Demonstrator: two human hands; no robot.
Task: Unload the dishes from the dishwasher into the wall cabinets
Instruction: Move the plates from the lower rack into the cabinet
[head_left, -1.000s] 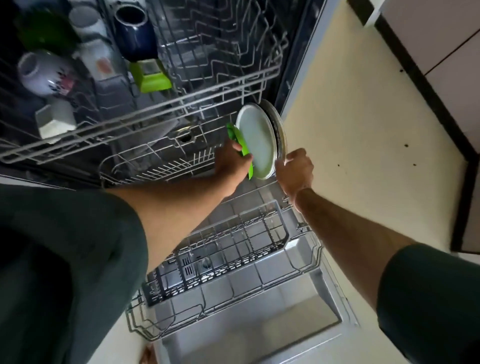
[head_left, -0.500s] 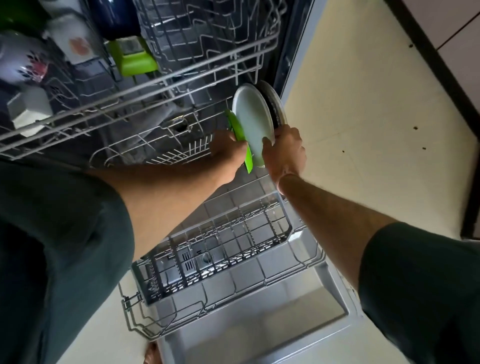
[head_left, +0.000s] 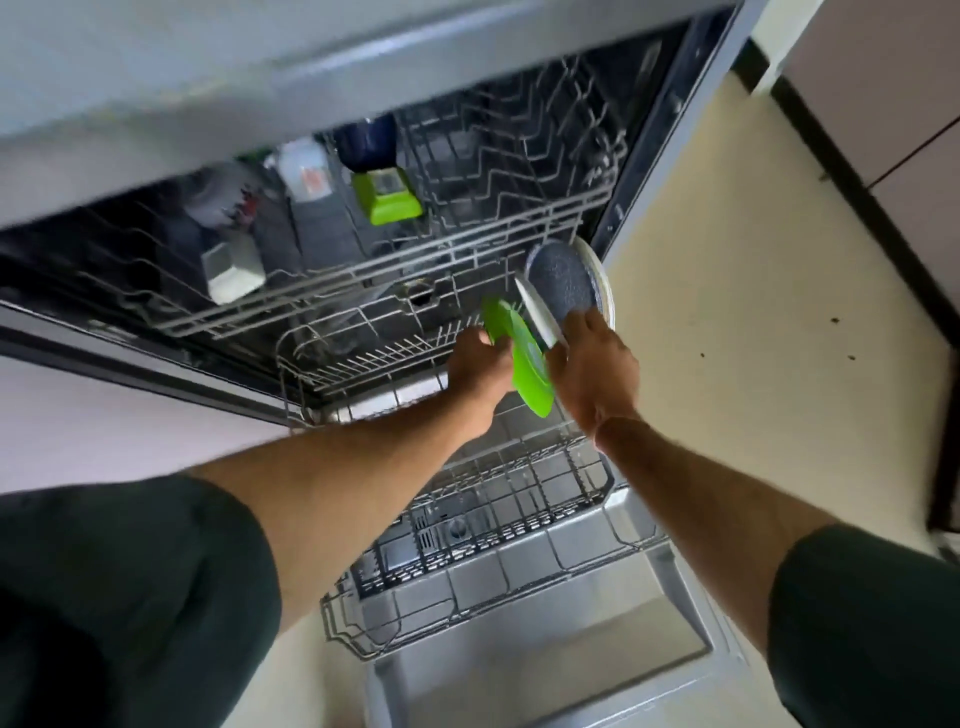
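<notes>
The flat, bright green round plate (head_left: 525, 364), which looks like plastic, is in my left grip (head_left: 475, 371). This grip is closed on the plate's near edge. The plate stands on edge, tilted, over the far right corner of the grey wire lower rack (head_left: 467, 551) of the dishwasher. Just beside it on the right is a thin white round plate (head_left: 537, 317), seen almost edge-on, and my right grip (head_left: 595, 374) pinches its lower rim between thumb and fingers. Behind it stands a dark speckled blue-grey plate (head_left: 563, 286), and behind that a pale-rimmed plate (head_left: 605, 291), close to the side wall of the machine. I cannot tell if the white plate has left its tines, because my hands hide that place.

I judge that the step in hand is taking plates out of the lower rack, one in each grip. The next move asks me to raise both plates straight along the tines, apart from each other so they do not knock together. They must also pass clear of the front bar of the grey wire upper rack (head_left: 363, 270), which hangs just above. Then I carry them to the wall cabinets, which are not in view. Much of the task remains: the upper rack holds a lime green square container (head_left: 387, 200), a dark blue mug (head_left: 366, 148) and a white square cup (head_left: 231, 270).
</notes>
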